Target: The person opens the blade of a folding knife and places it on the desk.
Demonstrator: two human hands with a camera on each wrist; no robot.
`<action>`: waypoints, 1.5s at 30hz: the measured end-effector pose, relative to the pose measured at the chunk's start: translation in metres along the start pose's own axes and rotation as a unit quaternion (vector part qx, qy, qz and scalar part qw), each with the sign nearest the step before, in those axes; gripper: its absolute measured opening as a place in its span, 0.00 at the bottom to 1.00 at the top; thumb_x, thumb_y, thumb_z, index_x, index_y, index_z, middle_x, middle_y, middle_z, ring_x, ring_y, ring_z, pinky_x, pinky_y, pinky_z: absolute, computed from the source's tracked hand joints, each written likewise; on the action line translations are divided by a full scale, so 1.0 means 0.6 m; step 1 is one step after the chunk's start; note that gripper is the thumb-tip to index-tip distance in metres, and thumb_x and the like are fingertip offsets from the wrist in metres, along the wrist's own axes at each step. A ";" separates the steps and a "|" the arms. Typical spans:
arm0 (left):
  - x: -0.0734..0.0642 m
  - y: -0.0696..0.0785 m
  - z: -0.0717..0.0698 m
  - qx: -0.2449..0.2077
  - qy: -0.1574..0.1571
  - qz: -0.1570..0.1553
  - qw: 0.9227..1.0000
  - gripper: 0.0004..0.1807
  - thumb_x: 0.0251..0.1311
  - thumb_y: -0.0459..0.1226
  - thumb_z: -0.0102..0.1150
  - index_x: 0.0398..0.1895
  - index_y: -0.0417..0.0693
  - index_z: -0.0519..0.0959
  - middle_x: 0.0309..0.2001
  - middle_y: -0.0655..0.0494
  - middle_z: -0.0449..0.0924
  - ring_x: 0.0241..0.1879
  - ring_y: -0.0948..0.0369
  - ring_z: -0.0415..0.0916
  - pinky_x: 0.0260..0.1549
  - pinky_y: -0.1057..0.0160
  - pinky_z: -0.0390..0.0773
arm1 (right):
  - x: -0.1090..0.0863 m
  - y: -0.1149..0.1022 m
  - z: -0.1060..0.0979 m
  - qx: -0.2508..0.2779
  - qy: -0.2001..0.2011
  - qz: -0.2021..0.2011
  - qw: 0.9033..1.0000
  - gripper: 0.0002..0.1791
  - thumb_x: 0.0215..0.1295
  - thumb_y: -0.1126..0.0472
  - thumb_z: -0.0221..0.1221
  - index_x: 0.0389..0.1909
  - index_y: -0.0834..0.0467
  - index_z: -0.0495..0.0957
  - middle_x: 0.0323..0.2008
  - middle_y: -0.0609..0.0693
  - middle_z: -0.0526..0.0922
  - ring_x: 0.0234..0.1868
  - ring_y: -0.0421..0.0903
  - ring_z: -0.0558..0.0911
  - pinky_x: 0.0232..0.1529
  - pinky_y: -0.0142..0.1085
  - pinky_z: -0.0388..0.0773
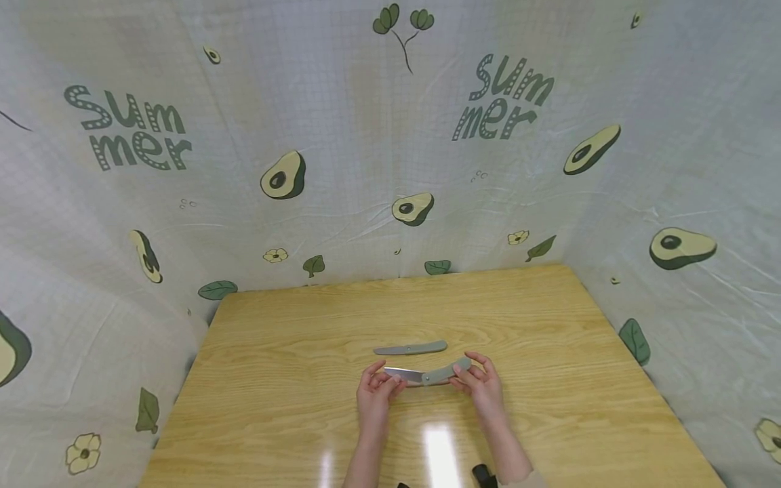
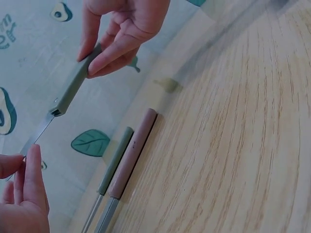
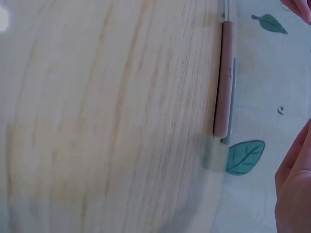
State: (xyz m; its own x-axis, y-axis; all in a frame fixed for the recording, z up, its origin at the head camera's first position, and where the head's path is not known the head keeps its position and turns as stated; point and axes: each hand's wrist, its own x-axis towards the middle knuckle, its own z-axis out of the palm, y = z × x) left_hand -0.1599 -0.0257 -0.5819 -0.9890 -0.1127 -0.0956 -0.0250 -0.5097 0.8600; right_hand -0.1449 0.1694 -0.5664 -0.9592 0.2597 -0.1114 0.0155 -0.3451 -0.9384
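A folding knife with a grey-green handle (image 1: 439, 374) is held unfolded above the table between both hands. My left hand (image 1: 374, 394) pinches its metal blade (image 2: 36, 133) between thumb and fingers. At the other end, my right hand (image 1: 484, 385) grips the handle (image 2: 75, 82) near its tip. Below it on the table lies a knife with a pink handle (image 2: 133, 153), mostly hidden behind the held knife in the head view. A second green knife (image 1: 410, 348) lies just beyond, roughly parallel to the pink one. In the right wrist view the right hand (image 3: 295, 189) shows only partly.
The wooden table (image 1: 293, 352) reaches back to a hanging cloth (image 1: 342, 224) printed with avocados and leaves, which also closes off both sides. Near the front edge, a black object (image 1: 484, 474) sits by the right forearm. Light glares off the tabletop in front of the hands.
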 end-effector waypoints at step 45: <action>-0.016 -0.010 0.033 -0.041 0.074 0.021 0.996 0.18 0.60 0.20 0.54 0.51 0.27 0.62 0.37 0.51 0.66 0.37 0.61 0.77 0.47 0.57 0.84 | -0.008 0.006 0.003 0.107 0.029 0.070 0.991 0.17 0.72 0.69 0.52 0.58 0.62 0.63 0.37 0.46 0.78 0.40 0.41 0.82 0.52 0.35 0.82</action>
State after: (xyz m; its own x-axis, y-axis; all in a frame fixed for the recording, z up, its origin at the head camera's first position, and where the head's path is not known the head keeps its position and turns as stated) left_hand -0.1531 -0.0047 -0.5762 -0.9565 -0.2565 -0.1391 0.0330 -0.5685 0.8220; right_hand -0.1408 0.1651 -0.5687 -0.9341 0.2453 -0.2593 0.0803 -0.5635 -0.8222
